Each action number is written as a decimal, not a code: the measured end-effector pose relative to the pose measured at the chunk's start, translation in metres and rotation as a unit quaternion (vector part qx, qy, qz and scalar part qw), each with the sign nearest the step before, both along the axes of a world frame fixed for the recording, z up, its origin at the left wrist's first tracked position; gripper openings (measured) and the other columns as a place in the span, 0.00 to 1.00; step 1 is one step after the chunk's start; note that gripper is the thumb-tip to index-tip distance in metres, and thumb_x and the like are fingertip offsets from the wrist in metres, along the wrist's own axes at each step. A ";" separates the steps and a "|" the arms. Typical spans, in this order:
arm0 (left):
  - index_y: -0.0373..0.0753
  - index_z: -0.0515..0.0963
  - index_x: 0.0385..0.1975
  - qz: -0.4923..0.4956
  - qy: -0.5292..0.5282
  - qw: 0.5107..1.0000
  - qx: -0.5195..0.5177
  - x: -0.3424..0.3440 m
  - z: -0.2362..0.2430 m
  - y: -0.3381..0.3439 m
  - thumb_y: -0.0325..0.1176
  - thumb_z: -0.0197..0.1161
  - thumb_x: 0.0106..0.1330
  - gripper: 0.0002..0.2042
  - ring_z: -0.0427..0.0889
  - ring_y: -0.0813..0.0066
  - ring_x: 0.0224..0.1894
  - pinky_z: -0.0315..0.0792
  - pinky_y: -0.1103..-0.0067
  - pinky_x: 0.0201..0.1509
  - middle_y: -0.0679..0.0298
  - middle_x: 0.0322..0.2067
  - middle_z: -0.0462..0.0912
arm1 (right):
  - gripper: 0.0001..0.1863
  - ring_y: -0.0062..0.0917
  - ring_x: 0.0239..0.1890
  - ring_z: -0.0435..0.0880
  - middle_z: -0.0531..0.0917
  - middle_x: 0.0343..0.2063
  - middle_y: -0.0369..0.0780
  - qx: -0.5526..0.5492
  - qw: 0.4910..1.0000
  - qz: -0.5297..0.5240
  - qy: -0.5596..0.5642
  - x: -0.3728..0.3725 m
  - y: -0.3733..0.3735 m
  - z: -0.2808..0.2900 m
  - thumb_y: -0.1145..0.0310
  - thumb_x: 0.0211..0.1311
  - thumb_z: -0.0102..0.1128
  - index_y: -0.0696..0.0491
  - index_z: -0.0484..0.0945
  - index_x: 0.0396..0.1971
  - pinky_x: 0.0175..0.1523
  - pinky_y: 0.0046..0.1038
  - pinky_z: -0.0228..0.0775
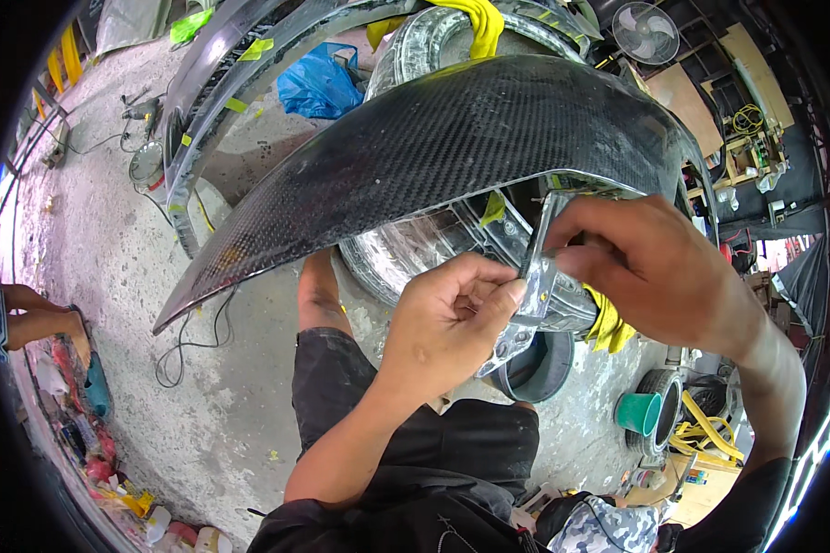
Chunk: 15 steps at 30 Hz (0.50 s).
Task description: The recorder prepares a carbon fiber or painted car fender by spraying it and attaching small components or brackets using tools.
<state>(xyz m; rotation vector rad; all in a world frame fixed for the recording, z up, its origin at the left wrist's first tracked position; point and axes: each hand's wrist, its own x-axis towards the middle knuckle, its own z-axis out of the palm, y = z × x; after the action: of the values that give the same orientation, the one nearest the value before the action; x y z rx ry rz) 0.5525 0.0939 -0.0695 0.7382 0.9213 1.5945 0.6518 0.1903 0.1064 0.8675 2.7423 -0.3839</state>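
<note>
Carbon-fibre panel (452, 138), black and curved with a woven surface, arches over a person's lap in a cluttered workshop; its long tip sweeps down toward the concrete floor (120, 267) on the person's left. Under the panel's inner edge, the left hand (447, 318) is closed with thumb and fingers pinched on the lower end of a strip of clear plastic film (537, 286); the right hand (650, 267) is clamped on the upper end of the same strip, just below the panel's rim. Beneath the panel lies a film-wrapped tyre (415, 249), with yellow cloth (609, 323) showing just under the right hand; a blue plastic bag (318, 83) sits beyond the panel's top edge; a green bucket (638, 412) stands below and to the right of the panel; a fan (646, 32) hangs above its far end; another person's bare leg (32, 313) rests well left of the panel's tip.
</note>
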 end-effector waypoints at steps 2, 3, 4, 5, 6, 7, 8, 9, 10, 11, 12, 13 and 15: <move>0.30 0.78 0.37 -0.008 0.002 1.000 -0.002 -0.003 -0.001 0.001 0.25 0.61 0.67 0.04 0.74 0.91 0.26 0.67 0.90 0.28 0.70 0.25 0.79 | 0.05 0.33 0.26 0.79 0.79 0.28 0.44 -0.002 0.999 -0.040 0.010 0.004 -0.005 0.001 0.75 0.59 0.60 0.58 0.77 0.35 0.31 0.35 0.67; 0.31 0.78 0.37 -0.013 0.000 1.000 -0.004 -0.003 -0.002 0.001 0.25 0.61 0.68 0.04 0.74 0.91 0.26 0.67 0.90 0.28 0.70 0.25 0.79 | 0.06 0.33 0.26 0.79 0.79 0.27 0.44 0.035 0.998 0.000 0.061 0.006 -0.006 -0.006 0.75 0.59 0.60 0.57 0.77 0.36 0.32 0.35 0.67; 0.31 0.78 0.36 -0.017 -0.001 1.000 -0.007 -0.003 -0.003 0.002 0.25 0.60 0.68 0.04 0.74 0.91 0.26 0.67 0.90 0.28 0.70 0.25 0.79 | 0.07 0.33 0.26 0.80 0.79 0.26 0.43 0.071 0.990 0.041 0.111 0.009 -0.007 -0.010 0.75 0.59 0.61 0.56 0.77 0.37 0.32 0.35 0.67; 0.31 0.78 0.36 -0.019 -0.002 1.000 -0.006 -0.003 -0.002 0.002 0.25 0.60 0.68 0.04 0.74 0.91 0.26 0.67 0.90 0.28 0.70 0.25 0.79 | 0.07 0.33 0.26 0.80 0.79 0.26 0.43 0.072 0.991 0.039 0.110 0.012 -0.008 -0.009 0.75 0.59 0.61 0.56 0.77 0.37 0.32 0.35 0.67; 0.31 0.78 0.36 -0.015 0.004 1.000 -0.026 -0.003 0.001 0.002 0.25 0.60 0.68 0.04 0.75 0.90 0.26 0.67 0.90 0.28 0.70 0.25 0.79 | 0.06 0.33 0.26 0.79 0.78 0.24 0.42 0.094 0.992 0.064 0.062 0.009 -0.010 -0.007 0.75 0.58 0.60 0.54 0.78 0.36 0.33 0.35 0.67; 0.31 0.78 0.36 -0.010 0.010 0.999 -0.045 -0.004 0.002 0.002 0.26 0.60 0.68 0.04 0.75 0.90 0.27 0.67 0.90 0.28 0.70 0.26 0.79 | 0.06 0.32 0.26 0.79 0.77 0.23 0.41 0.116 0.989 0.089 0.013 0.006 -0.012 -0.006 0.75 0.58 0.60 0.52 0.79 0.35 0.33 0.35 0.68; 0.31 0.78 0.36 -0.011 0.009 0.999 -0.046 -0.003 -0.002 0.003 0.26 0.60 0.68 0.04 0.75 0.90 0.27 0.67 0.90 0.28 0.70 0.26 0.79 | 0.06 0.32 0.26 0.79 0.77 0.23 0.41 0.116 0.989 0.088 0.012 0.006 -0.012 -0.008 0.75 0.58 0.60 0.52 0.79 0.35 0.33 0.35 0.68; 0.31 0.77 0.40 -0.018 -0.041 0.997 -0.057 0.000 -0.008 0.004 0.25 0.60 0.67 0.06 0.76 0.89 0.27 0.69 0.89 0.29 0.70 0.26 0.79 | 0.06 0.32 0.26 0.79 0.77 0.22 0.40 0.150 0.984 0.097 -0.002 0.005 -0.013 -0.009 0.75 0.57 0.60 0.51 0.81 0.34 0.34 0.35 0.69; 0.30 0.76 0.44 -0.024 -0.091 0.993 -0.069 0.001 -0.011 0.005 0.24 0.61 0.67 0.09 0.76 0.88 0.28 0.70 0.89 0.30 0.69 0.27 0.79 | 0.06 0.32 0.26 0.79 0.76 0.21 0.38 0.185 0.977 0.107 -0.015 0.004 -0.013 -0.010 0.75 0.56 0.61 0.49 0.82 0.33 0.36 0.35 0.70; 0.30 0.76 0.44 -0.024 -0.091 0.993 -0.068 0.003 -0.009 0.001 0.24 0.61 0.67 0.09 0.76 0.88 0.28 0.70 0.89 0.30 0.69 0.27 0.79 | 0.06 0.32 0.26 0.79 0.76 0.21 0.38 0.185 0.977 0.107 -0.016 0.002 -0.013 -0.010 0.75 0.56 0.61 0.49 0.82 0.33 0.36 0.35 0.70; 0.30 0.74 0.49 -0.016 -0.065 0.997 -0.033 0.005 -0.005 -0.006 0.24 0.62 0.65 0.13 0.77 0.87 0.29 0.72 0.88 0.33 0.69 0.28 0.79 | 0.07 0.31 0.25 0.79 0.76 0.21 0.37 0.178 0.977 0.116 -0.031 -0.002 -0.014 -0.010 0.75 0.54 0.61 0.49 0.83 0.32 0.36 0.34 0.71; 0.30 0.72 0.54 -0.009 -0.039 0.999 0.003 0.008 -0.002 -0.011 0.23 0.63 0.64 0.18 0.78 0.86 0.30 0.73 0.87 0.35 0.68 0.29 0.80 | 0.07 0.30 0.24 0.78 0.77 0.21 0.36 0.171 0.976 0.124 -0.046 -0.005 -0.015 -0.010 0.75 0.52 0.62 0.49 0.83 0.31 0.37 0.32 0.71; 0.31 0.72 0.54 0.040 -0.012 0.999 0.021 0.023 -0.008 -0.013 0.25 0.65 0.63 0.19 0.78 0.85 0.29 0.73 0.85 0.32 0.66 0.27 0.81 | 0.07 0.30 0.24 0.78 0.77 0.21 0.36 0.182 0.971 0.147 -0.055 -0.010 -0.016 -0.012 0.75 0.50 0.62 0.49 0.83 0.31 0.38 0.32 0.71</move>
<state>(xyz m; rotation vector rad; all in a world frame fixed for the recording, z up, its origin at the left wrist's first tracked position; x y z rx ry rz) 0.5751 0.0805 -0.0776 0.7183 0.9120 1.6948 0.6419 0.1739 0.0943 0.5190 2.8183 0.2231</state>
